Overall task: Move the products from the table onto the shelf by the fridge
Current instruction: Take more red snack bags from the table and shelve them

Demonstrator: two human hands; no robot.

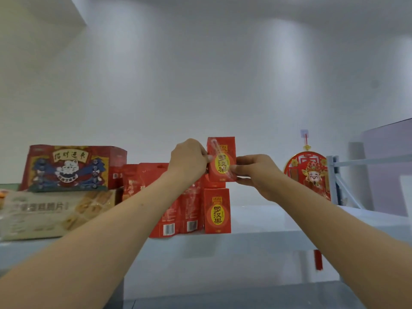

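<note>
Holding what, those hands?
— One red carton (pixel 221 161), upright, with a straw in clear wrap slanting across its face. The left hand (pixel 188 160) has its fingers curled against the carton's left edge, near the top. The right hand (pixel 256 172) pinches the right edge lower down, thumb on the front.

Where is it, then?
— Over the shelf (pixel 278 228), at the top of a stack. A lower carton (pixel 217 214) of the same kind stands on the board, and another shows partly between the two. Whether the held one already rests on that one, I cannot tell.

What stands beside the stack?
— Red pouches (pixel 169 221) just to its left, upright, barcodes facing out, partly hidden by the left forearm. Further left a pale biscuit box (pixel 44 215) lies flat, and a cat box (pixel 69 168) sits on top of it.

And to the right?
— A round red ornament (pixel 312 172) hangs from a hook on the white wall, well apart from the stack, with a grey-blue rack frame (pixel 333 175) just beside it.
</note>
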